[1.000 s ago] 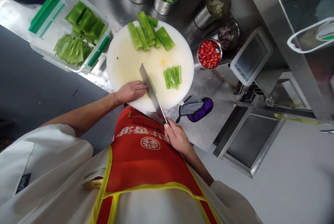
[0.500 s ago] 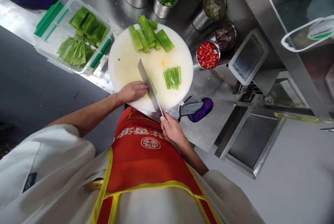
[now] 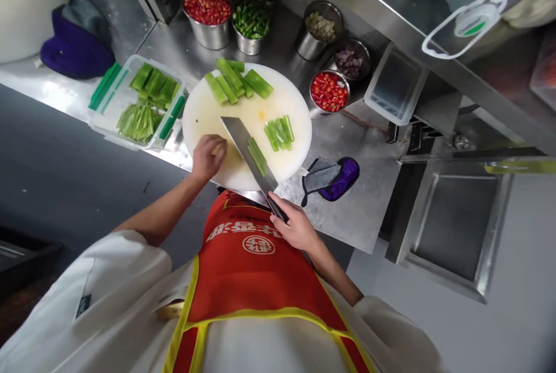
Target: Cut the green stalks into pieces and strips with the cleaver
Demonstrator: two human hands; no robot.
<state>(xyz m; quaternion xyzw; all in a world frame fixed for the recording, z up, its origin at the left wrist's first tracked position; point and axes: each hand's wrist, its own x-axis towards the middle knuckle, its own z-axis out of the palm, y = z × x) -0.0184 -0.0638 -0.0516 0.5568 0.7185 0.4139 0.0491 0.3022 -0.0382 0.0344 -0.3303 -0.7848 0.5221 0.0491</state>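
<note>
My right hand [image 3: 296,223] grips the dark handle of a broad-bladed kitchen knife [image 3: 243,144]. The blade slants across the near part of a round white cutting board [image 3: 200,101]. Thin green strips, which look like celery [image 3: 257,156], lie along the blade's right side. Left of the knife, my left hand [image 3: 209,156] is held apart from the blade, its fingers curled in and nothing visible in them. A pile of cut celery strips [image 3: 279,132] lies at the board's right. Thicker celery pieces [image 3: 230,80] rest at its far edge.
A lidless clear container [image 3: 98,121] with cut green pieces stands left of the board. Behind are metal pots of chopped red chillies [image 3: 207,9] and green slices [image 3: 251,19]. Chopped red chillies [image 3: 329,92] fill another pot at right. A purple-grey cloth item [image 3: 332,179] lies nearby.
My left hand has drawn back left from the blade, fingers curled. The knife has shifted slightly, uncovering strips on its right side. The view has moved, showing more of the counter at left.
</note>
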